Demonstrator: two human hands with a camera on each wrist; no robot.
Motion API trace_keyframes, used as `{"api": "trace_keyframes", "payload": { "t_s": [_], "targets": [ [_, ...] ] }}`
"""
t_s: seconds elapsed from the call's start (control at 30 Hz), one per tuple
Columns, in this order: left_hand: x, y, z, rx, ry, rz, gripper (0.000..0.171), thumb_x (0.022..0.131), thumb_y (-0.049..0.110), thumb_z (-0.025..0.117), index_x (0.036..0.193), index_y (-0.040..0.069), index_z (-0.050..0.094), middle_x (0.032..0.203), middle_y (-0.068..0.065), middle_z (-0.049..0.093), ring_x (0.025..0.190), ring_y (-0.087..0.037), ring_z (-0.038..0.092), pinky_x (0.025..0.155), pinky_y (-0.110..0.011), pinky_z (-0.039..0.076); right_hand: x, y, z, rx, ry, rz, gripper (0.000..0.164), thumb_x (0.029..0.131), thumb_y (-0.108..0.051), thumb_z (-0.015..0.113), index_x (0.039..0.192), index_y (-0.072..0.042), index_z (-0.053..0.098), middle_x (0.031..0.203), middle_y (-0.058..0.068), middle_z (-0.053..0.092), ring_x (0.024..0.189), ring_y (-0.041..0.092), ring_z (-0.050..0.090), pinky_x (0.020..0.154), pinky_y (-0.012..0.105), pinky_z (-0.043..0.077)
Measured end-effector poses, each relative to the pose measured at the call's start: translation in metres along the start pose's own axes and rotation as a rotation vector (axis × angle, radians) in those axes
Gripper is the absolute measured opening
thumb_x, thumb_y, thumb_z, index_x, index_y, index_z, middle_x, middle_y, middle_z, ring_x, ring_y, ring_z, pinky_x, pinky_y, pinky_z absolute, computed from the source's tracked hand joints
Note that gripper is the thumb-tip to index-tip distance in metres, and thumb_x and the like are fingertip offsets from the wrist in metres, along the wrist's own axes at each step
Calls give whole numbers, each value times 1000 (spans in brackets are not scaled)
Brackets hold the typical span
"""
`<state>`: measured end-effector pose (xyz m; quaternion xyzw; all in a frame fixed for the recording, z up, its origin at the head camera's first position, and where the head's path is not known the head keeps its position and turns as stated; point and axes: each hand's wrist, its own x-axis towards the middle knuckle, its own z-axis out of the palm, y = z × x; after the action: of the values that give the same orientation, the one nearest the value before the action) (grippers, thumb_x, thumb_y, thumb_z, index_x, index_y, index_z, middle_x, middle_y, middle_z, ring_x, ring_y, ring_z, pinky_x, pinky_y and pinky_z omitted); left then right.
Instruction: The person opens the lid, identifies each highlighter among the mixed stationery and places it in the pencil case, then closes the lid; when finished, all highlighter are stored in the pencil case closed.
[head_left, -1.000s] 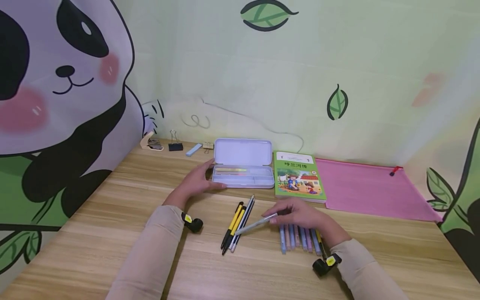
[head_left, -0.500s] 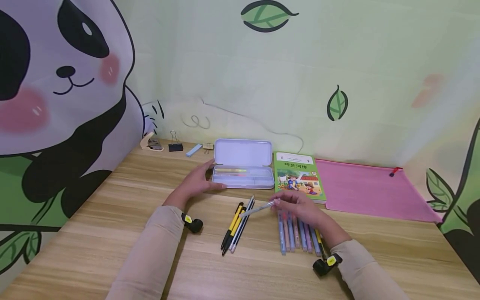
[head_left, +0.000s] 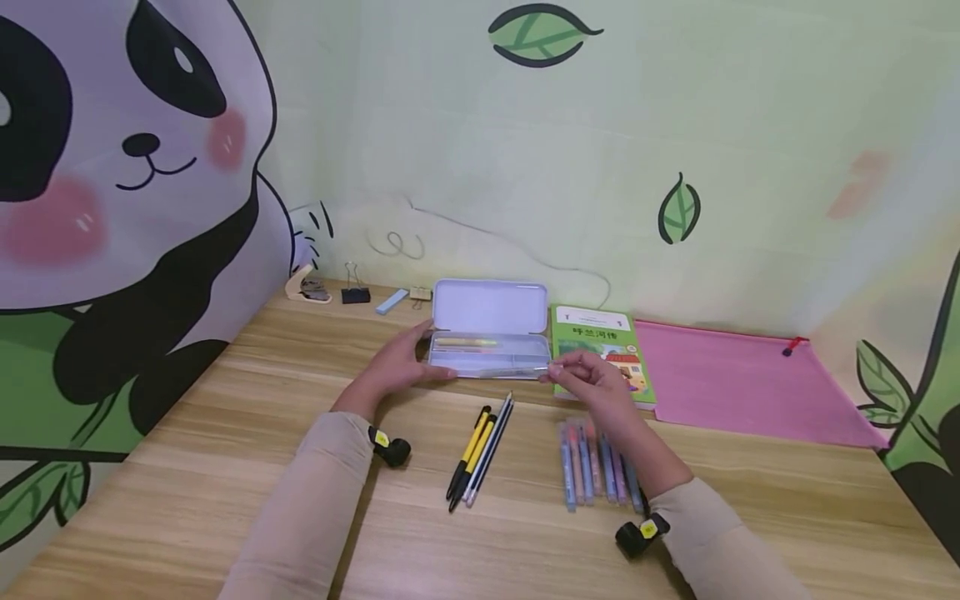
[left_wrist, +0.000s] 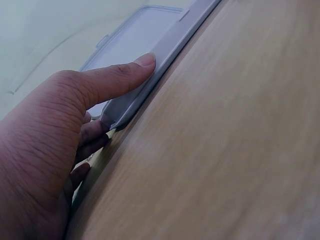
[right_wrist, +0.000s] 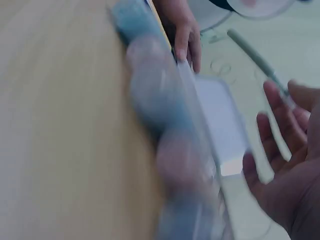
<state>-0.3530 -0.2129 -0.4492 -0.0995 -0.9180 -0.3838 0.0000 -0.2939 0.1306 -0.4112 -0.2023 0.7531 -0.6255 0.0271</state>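
Observation:
The pale lavender pencil case (head_left: 491,306) stands with its lid up near the back of the table. My left hand (head_left: 396,365) holds its left end, with the thumb (left_wrist: 127,80) along the front wall and the fingers around the corner. A slim, pale pen (head_left: 510,372) is pinched between thumb and fingertips of my right hand (head_left: 596,387). The pen overlaps the front compartment in the head view, lying nearly level. In the right wrist view the pen (right_wrist: 252,54) points away from the fingertips. A few slim pens (head_left: 465,342) lie in the case's rear compartment.
Yellow-and-black pens (head_left: 470,454) and pencils (head_left: 491,450) lie in front of the case. Several pastel markers (head_left: 588,471) are lined up below my right forearm. A green book (head_left: 592,321) and pink pouch (head_left: 727,379) are right; a stapler (head_left: 307,287) and binder clip (head_left: 356,295) back left.
My right hand has carried the pen up and away from above the yellow pens to the front of the pencil case. The left hand has stayed on the case.

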Motion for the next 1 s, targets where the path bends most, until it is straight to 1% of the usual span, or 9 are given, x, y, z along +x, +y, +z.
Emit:
{"api": "trace_keyframes", "payload": {
  "t_s": [0.07,0.13,0.27,0.33,0.47,0.6,0.73,0.87,1.0],
  "targets": [
    [0,0,0,-11,6,0,121,67,62,86,162,22,23,162,-9,33,147,-34,29,119,-56,23,8,-9,12,-18,26,23,31,97,-32,68,113,-6,65,107,8,75,109,23,67,100,49,48],
    [1,-1,0,-18,14,-3,120,66,62,86,161,23,24,161,-9,33,147,-34,29,119,-55,23,20,-17,25,-32,58,44,30,97,-33,69,112,-7,67,105,7,76,109,26,66,97,49,49],
    [0,-2,1,-14,14,-2,119,67,62,86,161,25,24,161,-8,33,147,-34,30,119,-55,24,46,-26,53,-50,187,90,27,95,-32,71,109,-9,71,99,6,75,102,31,65,91,46,52],
    [0,-3,1,-11,19,0,118,66,61,87,161,26,26,160,-8,35,146,-33,32,118,-55,25,58,-26,66,-77,258,90,25,96,-29,70,108,-7,73,96,8,76,98,30,66,84,42,52],
    [0,-2,2,-22,24,13,117,66,60,87,160,26,28,158,-7,39,145,-33,34,118,-55,25,74,-15,83,-214,363,66,25,99,-27,65,109,-7,74,92,5,76,90,23,68,74,32,50],
    [-1,-2,1,-29,23,13,118,65,62,87,161,26,27,159,-7,38,146,-33,32,118,-55,24,79,-2,91,-306,430,51,22,100,-28,62,109,-10,71,91,0,75,87,20,67,73,32,52],
    [0,-3,2,-8,24,-1,120,66,64,85,161,25,24,161,-8,35,147,-34,30,119,-56,24,78,9,89,-310,448,23,18,100,-28,63,107,-11,65,90,-1,75,85,19,68,75,37,54],
    [1,-4,1,14,27,2,120,67,65,84,162,22,24,161,-10,35,147,-35,30,118,-56,25,79,15,89,-357,405,-20,19,100,-27,63,108,-10,64,92,1,75,87,21,69,79,39,55],
    [1,-2,2,6,17,12,119,68,64,84,161,20,24,160,-10,36,146,-34,32,118,-55,25,79,18,88,-417,391,-8,19,101,-26,62,111,-10,66,96,3,75,90,22,69,80,39,56]
  ]
}}
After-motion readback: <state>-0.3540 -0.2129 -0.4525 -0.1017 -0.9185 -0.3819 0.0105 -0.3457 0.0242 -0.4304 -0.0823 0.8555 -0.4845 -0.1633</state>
